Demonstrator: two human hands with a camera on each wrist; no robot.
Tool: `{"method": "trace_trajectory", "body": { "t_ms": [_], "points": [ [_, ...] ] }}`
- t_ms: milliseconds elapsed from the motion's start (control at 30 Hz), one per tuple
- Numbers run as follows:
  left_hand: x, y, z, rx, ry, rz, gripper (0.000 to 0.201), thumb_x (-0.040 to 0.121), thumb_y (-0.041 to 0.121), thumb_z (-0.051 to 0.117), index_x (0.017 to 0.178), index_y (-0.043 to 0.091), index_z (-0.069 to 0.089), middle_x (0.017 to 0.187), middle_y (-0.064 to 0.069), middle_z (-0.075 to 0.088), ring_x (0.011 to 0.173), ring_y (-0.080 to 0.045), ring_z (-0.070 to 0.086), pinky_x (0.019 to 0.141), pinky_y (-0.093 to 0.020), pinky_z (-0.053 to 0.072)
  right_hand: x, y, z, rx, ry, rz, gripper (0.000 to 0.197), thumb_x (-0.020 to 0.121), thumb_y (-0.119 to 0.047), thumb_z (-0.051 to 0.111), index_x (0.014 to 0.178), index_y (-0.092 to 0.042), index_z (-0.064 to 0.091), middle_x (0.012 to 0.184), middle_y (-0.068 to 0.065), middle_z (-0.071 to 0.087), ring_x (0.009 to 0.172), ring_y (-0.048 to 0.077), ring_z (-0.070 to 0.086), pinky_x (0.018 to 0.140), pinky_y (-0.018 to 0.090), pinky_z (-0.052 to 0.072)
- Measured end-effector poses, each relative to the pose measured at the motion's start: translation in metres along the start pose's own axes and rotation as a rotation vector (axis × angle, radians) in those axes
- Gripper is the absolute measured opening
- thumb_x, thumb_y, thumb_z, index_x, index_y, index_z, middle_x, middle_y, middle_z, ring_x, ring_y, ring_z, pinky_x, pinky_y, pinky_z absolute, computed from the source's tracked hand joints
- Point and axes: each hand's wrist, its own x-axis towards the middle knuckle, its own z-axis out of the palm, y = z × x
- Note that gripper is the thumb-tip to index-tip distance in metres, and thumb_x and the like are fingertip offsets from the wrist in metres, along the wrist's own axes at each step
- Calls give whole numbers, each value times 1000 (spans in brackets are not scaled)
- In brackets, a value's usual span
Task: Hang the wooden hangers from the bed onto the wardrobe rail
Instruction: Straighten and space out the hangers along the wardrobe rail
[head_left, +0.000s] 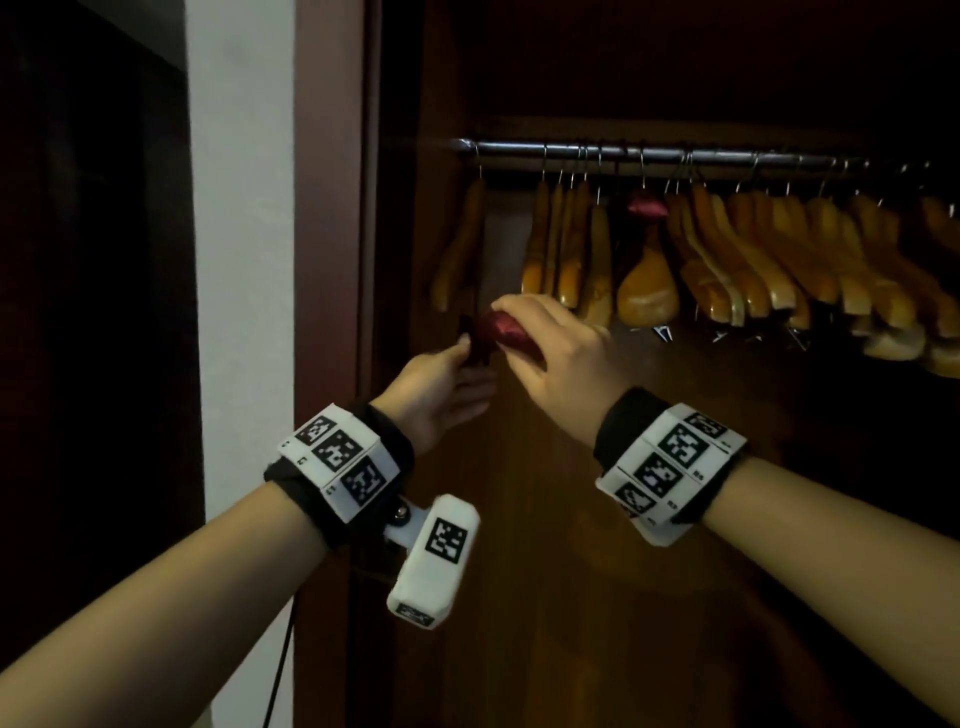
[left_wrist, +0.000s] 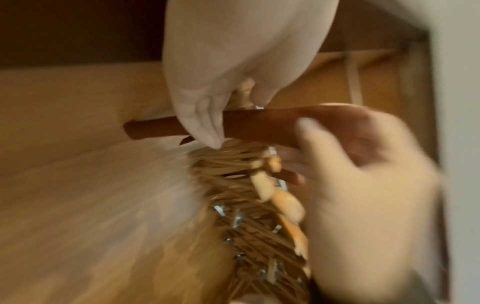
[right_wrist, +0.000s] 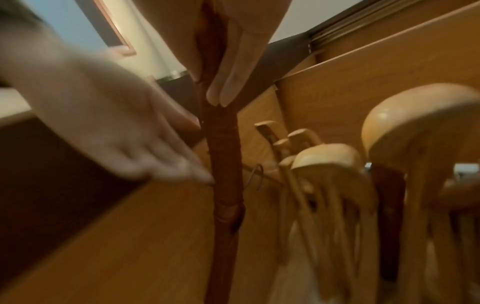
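My right hand (head_left: 550, 348) grips a dark red padded hanger (head_left: 498, 327) in front of the open wardrobe, below the left end of the metal rail (head_left: 675, 154). In the right wrist view my fingers (right_wrist: 223, 82) wrap round its upper part and the hanger (right_wrist: 223, 154) runs down from them. My left hand (head_left: 447, 384) is beside it with straight fingers, and its fingertips (right_wrist: 192, 174) touch the hanger's side. Several light wooden hangers (head_left: 727, 260) hang on the rail. The held hanger's hook is hidden.
The wardrobe's left side panel (head_left: 332, 260) stands close to my left hand, with a white wall (head_left: 239, 208) beyond it. Another red padded hanger (head_left: 647, 206) hangs among the wooden ones. A short bare stretch of rail (head_left: 511, 149) lies between the leftmost hanger and the others.
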Motion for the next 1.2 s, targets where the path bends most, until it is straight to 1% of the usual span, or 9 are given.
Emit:
{"method": "trace_trajectory", "body": {
  "t_ms": [133,267,433,567,700,833,933,1100,1200],
  "points": [
    [-10,28,3,15,62,164,40,100,40,37,129,14,46,101,-5,66,85,-13,60,69,-26,50,26,11,-3,-46,40,71,35,85,-12,60,119,-6,59,116,11,63,95,34,65,76,45,56],
    [-15,48,-1,22,144,283,45,101,41,31,133,11,42,96,-3,64,87,-13,58,79,-28,48,51,23,-5,-24,124,201,33,89,-14,59,122,-8,58,120,8,61,104,28,62,88,37,51],
    [-17,46,-4,93,148,282,48,100,43,32,137,13,37,100,2,57,87,-7,53,78,-27,44,69,41,-5,-63,158,230,34,89,-9,57,124,-10,57,124,5,59,109,24,59,94,34,48],
    [-18,50,-8,99,107,234,55,99,46,31,143,13,31,125,-4,52,111,-16,50,96,-33,40,85,53,1,-67,173,293,35,90,-9,56,125,-11,58,126,4,59,114,22,57,97,28,43],
    [-24,52,-11,129,74,213,56,99,47,29,145,14,29,133,-5,49,121,-19,45,106,-36,34,104,62,5,-56,189,347,37,89,-5,56,125,-10,59,127,5,59,117,19,55,95,15,35],
    [-25,51,-12,114,63,222,52,100,45,30,140,13,35,115,1,53,107,-12,45,109,-36,32,118,70,11,-47,183,419,42,87,-1,56,127,-11,57,129,5,58,121,18,52,101,17,35],
    [-23,49,-14,149,49,221,55,99,47,30,143,14,31,131,-3,49,122,-18,43,110,-39,32,125,74,15,-56,174,477,43,87,-1,55,129,-11,56,131,4,56,123,18,51,102,19,35],
    [-18,46,-17,172,46,213,60,97,50,31,146,17,26,143,-5,41,132,-20,38,113,-43,28,133,81,23,-76,59,619,45,91,-2,54,132,-18,53,130,5,57,120,22,53,90,21,42],
    [-16,45,-18,165,52,210,61,97,51,32,147,17,25,145,-5,40,133,-20,36,113,-44,27,131,87,28,12,-31,705,48,94,-3,51,139,-18,45,137,7,49,122,18,50,75,9,35]
  ]
}}
